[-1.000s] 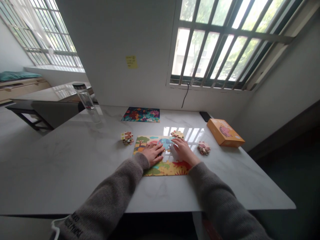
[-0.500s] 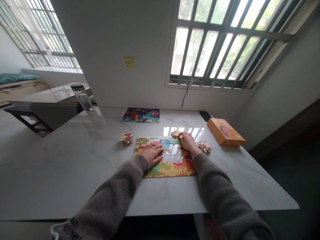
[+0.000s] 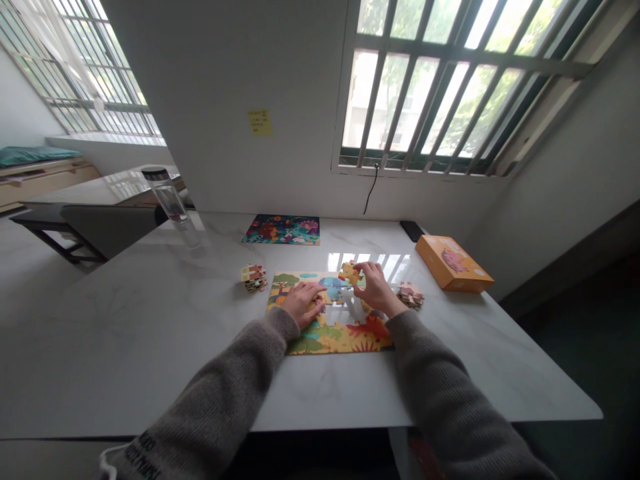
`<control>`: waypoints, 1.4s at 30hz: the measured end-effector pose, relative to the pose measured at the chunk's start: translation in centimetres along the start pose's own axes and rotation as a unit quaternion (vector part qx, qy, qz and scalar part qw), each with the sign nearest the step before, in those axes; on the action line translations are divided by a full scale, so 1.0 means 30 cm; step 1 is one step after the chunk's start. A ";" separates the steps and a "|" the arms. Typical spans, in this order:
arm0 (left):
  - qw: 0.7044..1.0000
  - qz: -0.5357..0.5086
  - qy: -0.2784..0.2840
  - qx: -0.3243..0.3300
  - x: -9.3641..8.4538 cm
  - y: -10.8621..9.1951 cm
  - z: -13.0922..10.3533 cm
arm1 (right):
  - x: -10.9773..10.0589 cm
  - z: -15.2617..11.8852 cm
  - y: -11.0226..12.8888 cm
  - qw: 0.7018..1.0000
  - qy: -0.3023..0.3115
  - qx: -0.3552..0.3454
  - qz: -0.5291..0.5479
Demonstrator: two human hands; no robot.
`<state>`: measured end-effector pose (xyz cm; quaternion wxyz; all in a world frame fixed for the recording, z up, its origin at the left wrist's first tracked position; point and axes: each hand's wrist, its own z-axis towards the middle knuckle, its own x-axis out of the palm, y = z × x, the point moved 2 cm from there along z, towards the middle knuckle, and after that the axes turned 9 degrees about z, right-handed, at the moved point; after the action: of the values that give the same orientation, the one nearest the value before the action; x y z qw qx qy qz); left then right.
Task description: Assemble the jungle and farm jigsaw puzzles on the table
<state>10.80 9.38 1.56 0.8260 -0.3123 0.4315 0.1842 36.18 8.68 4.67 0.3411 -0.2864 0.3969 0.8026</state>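
A partly assembled jigsaw puzzle (image 3: 327, 340) with colourful animals and trees lies flat on the white marbled table, with a gap in its middle where the tabletop shows. My left hand (image 3: 303, 305) rests on the puzzle's left part, fingers stretched out and nothing held. Over the upper right corner, my right hand (image 3: 375, 288) grips a yellow puzzle piece (image 3: 349, 272) between thumb and fingers, slightly tilted. Loose pieces lie in a small pile (image 3: 254, 277) to the left and another pile (image 3: 411, 295) beside my right wrist.
A dark picture sheet (image 3: 283, 230) lies near the wall. An orange box (image 3: 453, 265) and a black phone (image 3: 412, 231) are at the right back. A glass bottle (image 3: 167, 197) stands at the table's left edge. A yellow note (image 3: 260, 123) sticks to the wall.
My right hand has lifted slightly with the yellow puzzle piece, which now shows more of its face. My left hand stays on the puzzle, nearly in place.
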 end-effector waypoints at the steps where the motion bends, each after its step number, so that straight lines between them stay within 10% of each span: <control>1: 0.999 -0.026 -0.030 -0.009 -0.008 0.001 0.003 | 0.005 -0.007 0.031 1.000 0.005 -0.019 0.011; 6: 0.974 -0.169 -0.107 -0.106 -0.042 0.007 0.013 | 0.039 -0.035 0.166 0.995 0.026 -0.085 0.043; 17: 0.887 -0.417 -0.069 -0.186 -0.015 0.022 0.027 | 0.037 -0.068 0.258 0.988 0.033 -0.133 0.066; 35: 0.890 -0.420 -0.055 -0.169 -0.022 0.015 0.021 | 0.057 -0.068 0.240 0.952 0.001 0.025 0.307; 42: 0.870 -0.458 -0.064 -0.171 -0.025 0.001 0.024 | 0.093 -0.073 0.224 0.919 0.089 0.048 0.381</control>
<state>10.80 9.86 2.49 0.7771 -0.5989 0.1478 -0.1248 29.70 4.71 4.44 -0.0139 -0.1665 0.5428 0.8230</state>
